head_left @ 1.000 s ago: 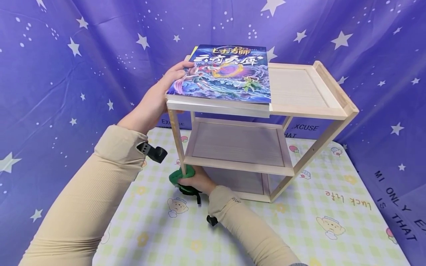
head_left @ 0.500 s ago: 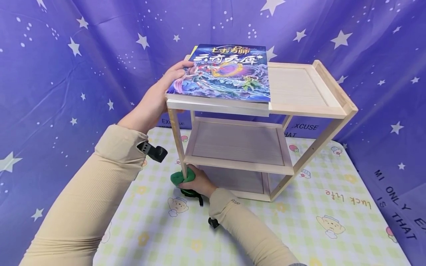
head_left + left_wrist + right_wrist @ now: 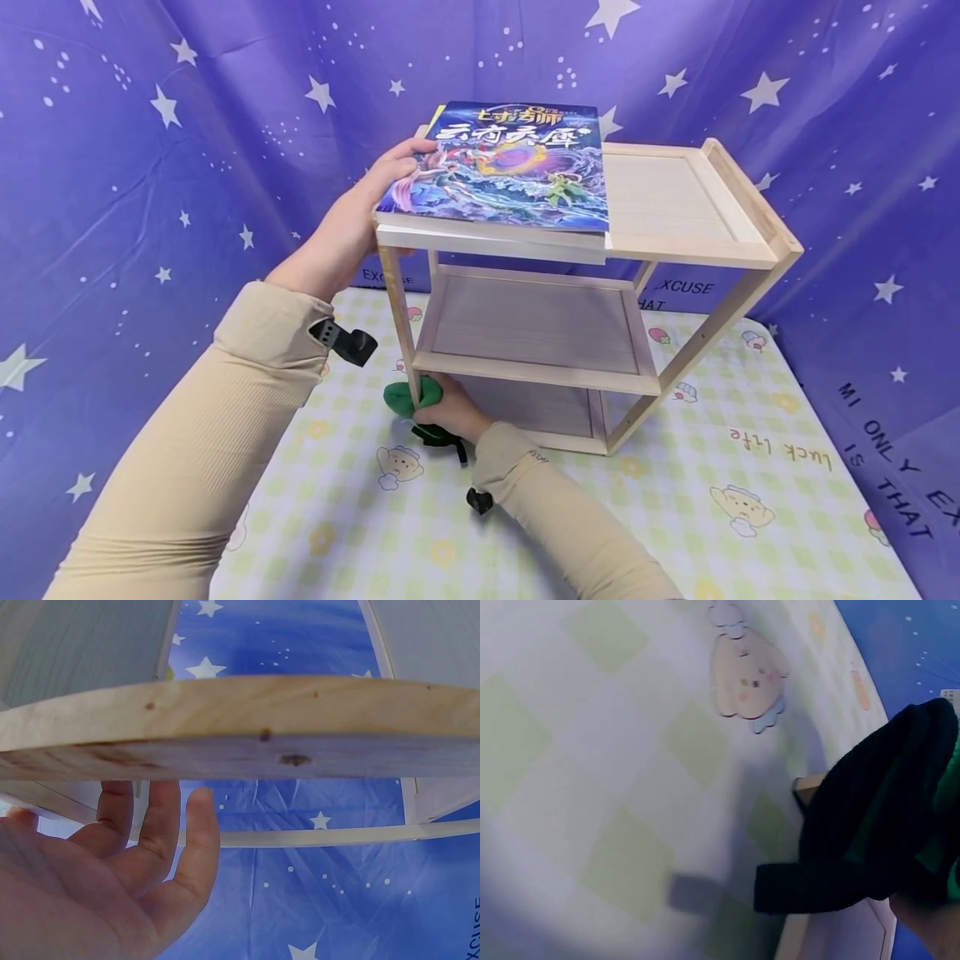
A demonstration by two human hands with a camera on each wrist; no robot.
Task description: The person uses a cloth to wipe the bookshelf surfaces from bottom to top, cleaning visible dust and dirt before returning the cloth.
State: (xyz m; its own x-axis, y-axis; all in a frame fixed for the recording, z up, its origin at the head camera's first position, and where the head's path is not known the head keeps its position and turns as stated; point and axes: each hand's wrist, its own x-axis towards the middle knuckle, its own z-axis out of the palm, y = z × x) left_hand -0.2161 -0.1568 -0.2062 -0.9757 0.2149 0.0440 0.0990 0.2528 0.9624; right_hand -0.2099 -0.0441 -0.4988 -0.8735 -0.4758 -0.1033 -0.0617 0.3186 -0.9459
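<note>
A three-tier wooden shelf rack (image 3: 536,321) stands tilted in the head view, with a stack of books (image 3: 517,171) at the left of its top. My left hand (image 3: 352,217) grips the rack's top left end, thumb over the book's edge. In the left wrist view, its fingers (image 3: 199,840) reach up behind the wooden side board (image 3: 262,720). Low at the front left leg (image 3: 401,317), my right hand (image 3: 453,410) holds a soft green cloth (image 3: 401,398) with black parts against the wood. A black strap (image 3: 817,887) dangles from the cloth in the right wrist view.
A checked tablecloth (image 3: 570,533) with cartoon prints covers the table under the rack. Purple star-printed curtains (image 3: 210,108) hang behind and on both sides. The rack's middle shelf (image 3: 536,321) and raised right end board (image 3: 753,196) face the camera.
My right hand and the green cloth shift slightly at the leg, and the black strap swings a little right and down. My left hand, the books and the rack stay nearly still.
</note>
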